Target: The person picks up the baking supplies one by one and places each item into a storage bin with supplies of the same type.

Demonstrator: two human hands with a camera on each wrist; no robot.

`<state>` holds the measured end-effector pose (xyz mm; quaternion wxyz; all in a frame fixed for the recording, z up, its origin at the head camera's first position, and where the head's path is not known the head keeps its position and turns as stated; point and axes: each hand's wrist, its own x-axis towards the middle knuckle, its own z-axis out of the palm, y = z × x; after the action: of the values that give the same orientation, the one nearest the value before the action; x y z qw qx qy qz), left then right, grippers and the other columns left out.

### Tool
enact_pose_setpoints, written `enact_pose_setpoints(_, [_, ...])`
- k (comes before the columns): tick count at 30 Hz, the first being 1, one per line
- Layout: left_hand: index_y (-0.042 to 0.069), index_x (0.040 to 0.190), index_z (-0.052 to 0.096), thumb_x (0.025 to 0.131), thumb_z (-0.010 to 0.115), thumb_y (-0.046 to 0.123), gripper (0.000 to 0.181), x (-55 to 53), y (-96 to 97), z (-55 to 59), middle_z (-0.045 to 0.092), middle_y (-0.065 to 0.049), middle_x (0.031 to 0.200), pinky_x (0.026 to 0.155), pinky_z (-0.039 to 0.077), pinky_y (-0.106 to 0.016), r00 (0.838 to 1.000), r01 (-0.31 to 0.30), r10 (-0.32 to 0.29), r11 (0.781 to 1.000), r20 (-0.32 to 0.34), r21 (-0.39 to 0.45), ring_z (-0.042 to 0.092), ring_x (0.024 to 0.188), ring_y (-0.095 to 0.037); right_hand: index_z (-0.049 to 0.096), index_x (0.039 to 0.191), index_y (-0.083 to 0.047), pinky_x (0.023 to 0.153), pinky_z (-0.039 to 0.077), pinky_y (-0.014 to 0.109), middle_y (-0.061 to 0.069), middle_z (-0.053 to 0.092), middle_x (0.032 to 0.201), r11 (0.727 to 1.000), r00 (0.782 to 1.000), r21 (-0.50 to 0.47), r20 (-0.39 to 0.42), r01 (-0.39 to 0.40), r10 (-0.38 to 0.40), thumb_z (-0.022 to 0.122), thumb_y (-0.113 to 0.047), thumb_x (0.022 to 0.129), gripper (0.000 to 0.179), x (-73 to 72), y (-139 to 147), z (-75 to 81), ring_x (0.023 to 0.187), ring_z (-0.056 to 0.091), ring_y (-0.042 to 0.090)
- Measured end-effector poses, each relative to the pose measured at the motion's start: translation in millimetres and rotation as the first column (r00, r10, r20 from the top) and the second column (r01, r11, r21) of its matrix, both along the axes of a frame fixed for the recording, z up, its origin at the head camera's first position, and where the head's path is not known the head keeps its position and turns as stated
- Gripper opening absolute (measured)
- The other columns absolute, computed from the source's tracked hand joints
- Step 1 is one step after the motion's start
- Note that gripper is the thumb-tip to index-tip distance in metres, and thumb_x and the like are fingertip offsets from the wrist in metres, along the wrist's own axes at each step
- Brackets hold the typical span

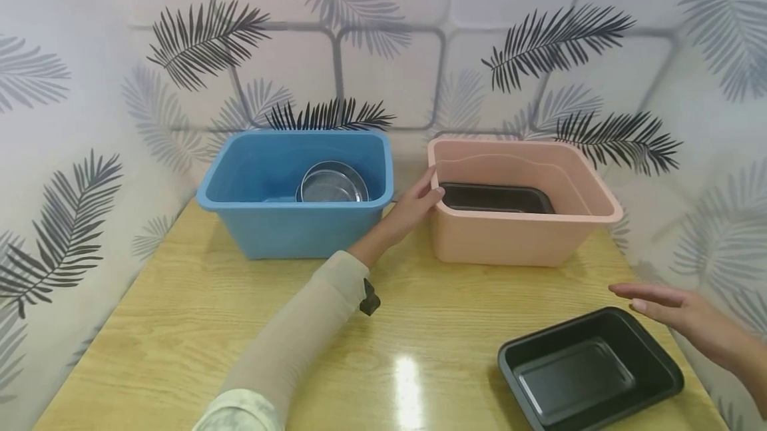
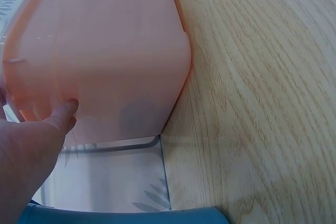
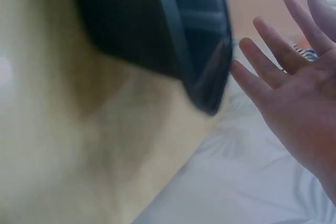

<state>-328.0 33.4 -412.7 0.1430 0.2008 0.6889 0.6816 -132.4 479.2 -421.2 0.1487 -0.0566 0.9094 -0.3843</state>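
My left hand [image 1: 413,208] holds the left rim of a pink plastic bin [image 1: 497,241]. In the left wrist view, the thumb lies along the bin's outer wall [image 2: 115,66], and the other fingers are mostly hidden past the rim. Inside that bin lies a dark rectangular pan [image 1: 497,198], partly hidden by the front wall. A black rectangular baking pan [image 1: 578,378] sits at the table's front right. Just beyond its far right corner hovers my right hand [image 1: 689,318], fingers extended and holding nothing. The right wrist view shows those fingers spread beside the pan's rim [image 3: 210,103].
A blue plastic bin [image 1: 305,234] stands left of the pink one, with round metal pans [image 1: 334,184] inside. Both bins are at the back of the wooden table [image 1: 240,298], near a leaf-patterned backdrop [image 1: 389,78]. The table's right edge runs close by the baking pan.
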Motion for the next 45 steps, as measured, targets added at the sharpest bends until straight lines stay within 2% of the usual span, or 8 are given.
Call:
enact_pose_setpoints(2, [0.029,0.162,0.018,0.107,0.051,0.029,0.065,-0.2,-0.1,0.8,0.019,-0.006,0.169,0.117,0.039,-0.040,1.000,-0.001,0.001,1.000,0.001,-0.003,0.034,0.150,-0.022,0.046,0.151,-0.010,0.080,0.045,0.015,-0.033,0.051,0.135,0.999,0.999,-0.042,0.041,-0.006,0.008,0.043,-0.027,0.110,0.045,2.5,3,-6.9,0.114,0.036,-0.028])
enact_pose_setpoints(9, [0.028,0.163,0.018,0.107,0.052,0.027,0.065,-1.0,0.0,0.6,0.020,-0.007,0.169,0.117,0.040,-0.040,1.000,-0.008,0.008,1.000,0.006,0.002,0.035,0.149,-0.022,0.045,0.151,-0.006,0.093,0.050,0.038,-0.037,0.050,0.130,0.994,0.992,-0.102,0.124,0.039,-0.026,0.042,-0.027,0.110,0.046,5.7,5,-19.4,0.110,0.039,-0.027])
enact_pose_setpoints(14, [0.025,0.163,0.018,0.107,0.052,0.025,0.065,-1.6,1.0,-1.5,0.020,-0.010,0.168,0.117,0.039,-0.041,1.000,0.000,0.000,1.000,0.008,0.017,0.034,0.150,-0.023,0.045,0.149,0.000,0.085,0.048,0.012,-0.034,0.053,0.131,0.984,0.992,-0.172,0.120,0.048,-0.027,0.045,-0.023,0.109,0.047,8.4,7,-28.0,0.113,0.044,-0.025])
enact_pose_setpoints(25, [0.027,0.163,0.017,0.107,0.052,0.030,0.066,-0.9,0.7,-1.2,0.021,-0.008,0.168,0.117,0.039,-0.040,1.000,0.001,-0.001,1.000,0.004,-0.003,0.034,0.150,-0.022,0.051,0.143,0.005,0.082,0.042,0.006,-0.037,0.056,0.124,0.953,0.990,-0.284,0.124,0.102,-0.069,0.046,-0.018,0.108,0.042,11.2,15,-50.5,0.110,0.043,-0.026])
enact_pose_setpoints(31, [0.025,0.163,0.017,0.107,0.052,0.028,0.066,-0.6,1.1,-0.8,0.020,-0.008,0.169,0.118,0.038,-0.041,1.000,0.003,-0.003,1.000,0.003,0.004,0.033,0.150,-0.023,0.059,0.139,-0.002,0.081,0.047,0.011,-0.040,0.055,0.118,0.962,0.982,-0.222,0.134,0.159,-0.131,0.050,-0.023,0.107,0.039,11.1,12,-55.0,0.105,0.046,-0.022])
enact_pose_setpoints(36, [0.025,0.163,0.017,0.108,0.050,0.025,0.064,-1.2,2.1,-1.6,0.019,-0.009,0.169,0.118,0.037,-0.042,1.000,0.005,-0.005,1.000,-0.001,0.012,0.032,0.151,-0.023,0.064,0.136,-0.009,0.084,0.059,0.024,-0.035,0.061,0.118,0.924,0.971,-0.328,0.201,0.194,-0.133,0.049,-0.020,0.107,0.034,11.7,10,-56.9,0.105,0.061,-0.007])
enact_pose_setpoints(43, [0.024,0.163,0.018,0.107,0.050,0.024,0.064,-1.7,2.5,-2.4,0.019,-0.008,0.169,0.118,0.037,-0.042,1.000,0.003,-0.003,1.000,-0.004,0.017,0.032,0.151,-0.024,0.066,0.134,-0.020,0.084,0.058,0.025,-0.034,0.061,0.118,0.916,0.973,-0.362,0.207,0.173,-0.102,0.045,-0.021,0.109,0.033,11.7,9,-60.4,0.105,0.063,-0.004])
enact_pose_setpoints(45, [0.025,0.163,0.018,0.107,0.051,0.026,0.065,-1.7,2.2,-2.6,0.019,-0.008,0.169,0.118,0.037,-0.041,1.000,0.003,-0.003,1.000,-0.008,0.019,0.032,0.151,-0.023,0.066,0.134,-0.026,0.084,0.060,0.029,-0.030,0.064,0.119,0.894,0.969,-0.415,0.237,0.168,-0.071,0.042,-0.020,0.110,0.034,11.9,10,-61.4,0.105,0.066,0.002])
